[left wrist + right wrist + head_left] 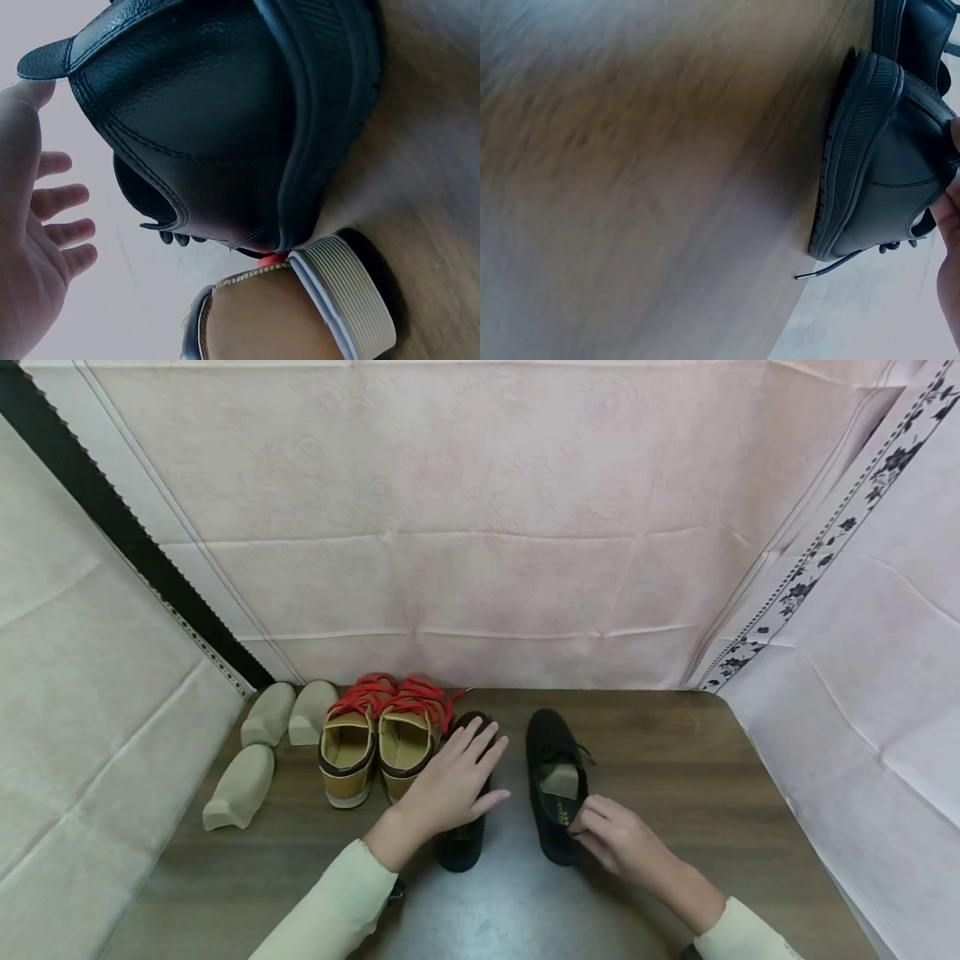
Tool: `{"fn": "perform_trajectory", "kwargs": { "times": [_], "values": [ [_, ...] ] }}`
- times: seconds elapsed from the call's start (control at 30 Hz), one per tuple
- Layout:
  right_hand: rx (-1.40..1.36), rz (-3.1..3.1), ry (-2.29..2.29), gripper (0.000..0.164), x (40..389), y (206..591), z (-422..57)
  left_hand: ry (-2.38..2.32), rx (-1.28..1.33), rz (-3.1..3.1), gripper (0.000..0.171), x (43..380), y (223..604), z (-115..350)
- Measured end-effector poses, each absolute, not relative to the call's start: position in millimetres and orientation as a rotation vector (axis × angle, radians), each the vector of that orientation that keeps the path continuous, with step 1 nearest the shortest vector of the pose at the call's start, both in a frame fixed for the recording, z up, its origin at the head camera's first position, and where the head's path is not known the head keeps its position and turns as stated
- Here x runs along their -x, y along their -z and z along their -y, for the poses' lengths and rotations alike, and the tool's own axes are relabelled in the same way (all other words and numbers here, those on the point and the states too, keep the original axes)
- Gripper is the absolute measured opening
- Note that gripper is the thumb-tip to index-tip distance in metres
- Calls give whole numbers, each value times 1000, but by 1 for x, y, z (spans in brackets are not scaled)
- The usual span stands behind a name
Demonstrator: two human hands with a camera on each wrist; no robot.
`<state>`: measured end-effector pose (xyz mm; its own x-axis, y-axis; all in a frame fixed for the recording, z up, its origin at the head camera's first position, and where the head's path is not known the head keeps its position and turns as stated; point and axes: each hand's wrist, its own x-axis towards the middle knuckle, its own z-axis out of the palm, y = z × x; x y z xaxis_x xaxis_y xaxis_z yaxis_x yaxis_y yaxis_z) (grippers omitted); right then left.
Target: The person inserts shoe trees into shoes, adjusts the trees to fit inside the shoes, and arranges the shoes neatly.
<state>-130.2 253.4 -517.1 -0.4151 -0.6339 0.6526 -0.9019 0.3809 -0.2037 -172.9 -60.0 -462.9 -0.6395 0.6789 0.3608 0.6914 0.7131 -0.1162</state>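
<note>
Two black leather lace-up shoes stand on the wooden floor. Over the left black shoe [461, 850] hovers my left hand [450, 781], fingers spread, hiding much of it in the head view. In the left wrist view the thumb lies at the heel tab of that black shoe [195, 112]; the other fingers hold nothing. My right hand [618, 839] pinches the heel rim of the right black shoe [551, 735]. A pale shoe insert [560, 781] sits inside this shoe. The right wrist view shows fingers at the collar of the black shoe [900, 157], a loose lace trailing.
Tan shoes [347, 785] with red laces stand just left of the left black shoe. Several pale shoe inserts [242, 785] lie farther left by the fabric side wall [97, 760]. A cloth-covered back wall [487, 585] borders the wooden floor [697, 777].
</note>
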Motion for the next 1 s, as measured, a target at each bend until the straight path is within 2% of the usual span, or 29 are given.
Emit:
{"fn": "perform_trajectory", "kwargs": {
  "times": [0.17,0.5,0.6,0.7,0.87,0.93,1.0],
  "values": [
    [-1300,2172,-736,4,133,517,-264,40,1076,2531,74,175,461,54],
    [-1264,2162,-728,9,140,517,-283,14,1085,2601,74,179,460,37],
    [-1250,2162,-738,3,142,518,-289,10,1090,2624,75,179,461,33],
    [-1236,2164,-746,4,142,517,-295,4,1094,2659,76,179,462,28],
    [-1208,2176,-738,18,143,515,-304,31,1102,2695,76,178,466,18],
    [-1198,2172,-725,30,143,515,-307,48,1107,2697,75,178,467,15],
    [-1192,2174,-716,29,144,515,-310,43,1108,2698,76,178,467,12]
  ]
}}
